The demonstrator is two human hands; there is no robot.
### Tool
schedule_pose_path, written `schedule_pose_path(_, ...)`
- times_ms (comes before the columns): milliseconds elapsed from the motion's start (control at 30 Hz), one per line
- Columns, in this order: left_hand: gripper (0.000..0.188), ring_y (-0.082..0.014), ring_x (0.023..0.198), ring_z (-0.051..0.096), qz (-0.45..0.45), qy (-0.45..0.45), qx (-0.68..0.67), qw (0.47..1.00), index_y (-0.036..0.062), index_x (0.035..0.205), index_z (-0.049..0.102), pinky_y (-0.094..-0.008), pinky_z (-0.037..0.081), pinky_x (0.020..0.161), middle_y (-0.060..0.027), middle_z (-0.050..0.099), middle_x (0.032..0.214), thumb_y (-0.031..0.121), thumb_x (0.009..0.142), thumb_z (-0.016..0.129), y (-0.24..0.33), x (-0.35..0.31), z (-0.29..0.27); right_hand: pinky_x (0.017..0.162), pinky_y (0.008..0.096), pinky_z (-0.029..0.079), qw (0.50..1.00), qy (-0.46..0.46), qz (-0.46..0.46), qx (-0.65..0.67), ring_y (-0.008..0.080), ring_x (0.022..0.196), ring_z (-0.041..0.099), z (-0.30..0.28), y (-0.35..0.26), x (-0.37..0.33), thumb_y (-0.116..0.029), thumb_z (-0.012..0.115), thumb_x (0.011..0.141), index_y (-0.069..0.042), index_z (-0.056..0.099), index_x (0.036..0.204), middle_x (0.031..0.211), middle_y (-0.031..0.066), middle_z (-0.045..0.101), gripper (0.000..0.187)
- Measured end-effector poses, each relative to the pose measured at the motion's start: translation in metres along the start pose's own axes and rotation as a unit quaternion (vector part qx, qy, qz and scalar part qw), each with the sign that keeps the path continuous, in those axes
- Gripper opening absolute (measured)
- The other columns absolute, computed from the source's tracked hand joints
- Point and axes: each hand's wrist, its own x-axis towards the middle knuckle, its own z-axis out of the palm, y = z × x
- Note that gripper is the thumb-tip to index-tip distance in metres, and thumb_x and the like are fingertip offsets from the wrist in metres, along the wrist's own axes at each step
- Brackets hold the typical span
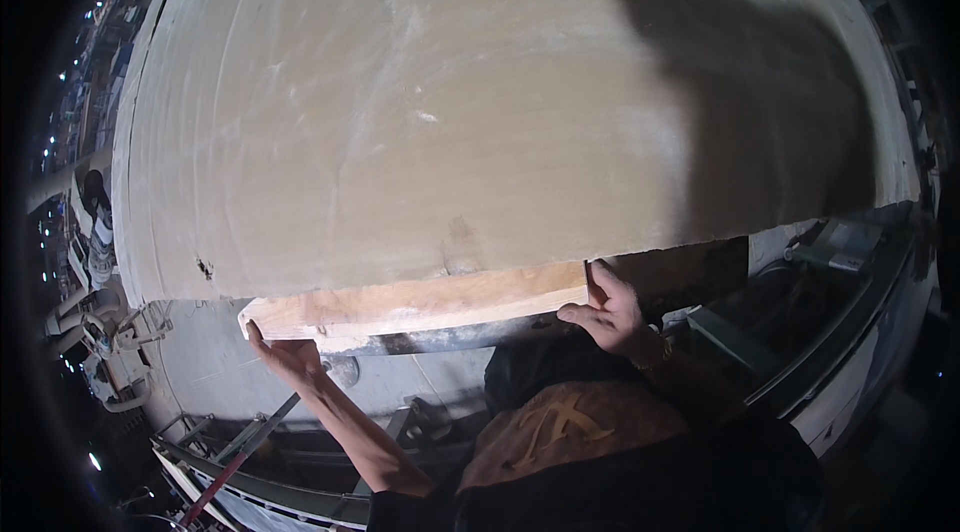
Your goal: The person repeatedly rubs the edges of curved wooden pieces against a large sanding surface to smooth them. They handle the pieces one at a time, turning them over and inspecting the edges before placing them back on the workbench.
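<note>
A long, pale wooden board [440, 304] lies lengthwise between my two hands, right along the near edge of a large beige slab [400, 132]. My left hand [287, 357] grips the board's left end, with the thumb near its corner and the other fingers hidden beneath. At the opposite end, my right hand [612, 310] closes around the board, its thumb on the near side. Whether the board touches the slab's edge, I cannot tell. The slab's surface is dusty, with pale streaks and a few dark spots.
Metal framework [740, 342] stands below the slab at the right, with a rail [270, 502] at the lower left. Grey pipes and fittings [100, 332] are beyond the slab's left side. A dark shadow falls across the slab's right part.
</note>
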Motion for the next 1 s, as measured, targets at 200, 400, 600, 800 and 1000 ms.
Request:
schedule_pose_path(200, 0.062, -0.0288, 0.112, 0.049, -0.004, 0.015, 0.006, 1.000, 0.0030, 0.119, 0.050, -0.0445, 0.041, 0.093, -0.0131, 0.052, 0.121, 0.047, 0.076, 0.059, 0.001, 0.006, -0.011, 0.086, 0.0220, 0.045, 0.993, -0.083, 0.017, -0.077, 0.0133, 0.115, 0.044, -0.003, 0.007, 0.008, 0.005, 0.057, 0.082, 0.001, 0.030, 0.129, 0.123, 0.0072, 0.045, 0.054)
schedule_pose_path(400, 0.066, -0.0284, 0.109, 0.052, -0.022, 0.000, -0.035, 0.999, -0.0008, 0.117, 0.049, -0.0437, 0.042, 0.093, -0.0141, 0.055, 0.117, 0.049, 0.075, 0.060, 0.028, 0.021, -0.053, 0.075, 0.0211, 0.047, 0.996, -0.077, 0.049, 0.015, 0.0093, 0.091, 0.054, 0.036, 0.039, 0.023, 0.001, 0.059, 0.083, 0.000, 0.035, 0.123, 0.104, 0.0056, 0.054, 0.047)
schedule_pose_path(600, 0.050, -0.0284, 0.106, 0.053, 0.146, -0.011, -0.109, 0.983, 0.0057, 0.115, 0.053, -0.0434, 0.041, 0.093, -0.0108, 0.058, 0.113, 0.040, 0.079, 0.056, 0.061, -0.014, -0.082, 0.084, 0.0278, 0.042, 0.990, -0.034, 0.083, 0.111, 0.0127, 0.098, 0.052, 0.050, 0.072, 0.005, -0.009, 0.057, 0.084, 0.000, 0.046, 0.113, 0.106, 0.0078, 0.056, 0.032)
schedule_pose_path(800, 0.036, -0.0238, 0.095, 0.059, 0.252, -0.020, -0.170, 0.952, 0.0076, 0.105, 0.057, -0.0385, 0.045, 0.087, -0.0073, 0.062, 0.102, 0.037, 0.084, 0.052, 0.066, -0.102, -0.045, 0.094, 0.0311, 0.035, 0.983, -0.032, 0.097, 0.154, 0.0160, 0.106, 0.048, 0.019, 0.066, -0.006, -0.010, 0.060, 0.080, 0.000, 0.045, 0.119, 0.112, 0.0075, 0.053, 0.043)
schedule_pose_path(1000, 0.049, -0.0230, 0.114, 0.047, 0.291, 0.039, -0.153, 0.944, 0.0078, 0.129, 0.040, -0.0390, 0.039, 0.096, -0.0066, 0.047, 0.127, 0.038, 0.091, 0.041, -0.007, -0.198, 0.019, 0.097, 0.0334, 0.034, 0.979, -0.099, 0.008, 0.177, 0.0189, 0.109, 0.047, -0.014, 0.054, -0.032, -0.010, 0.065, 0.075, -0.001, 0.041, 0.125, 0.117, 0.0085, 0.050, 0.056)
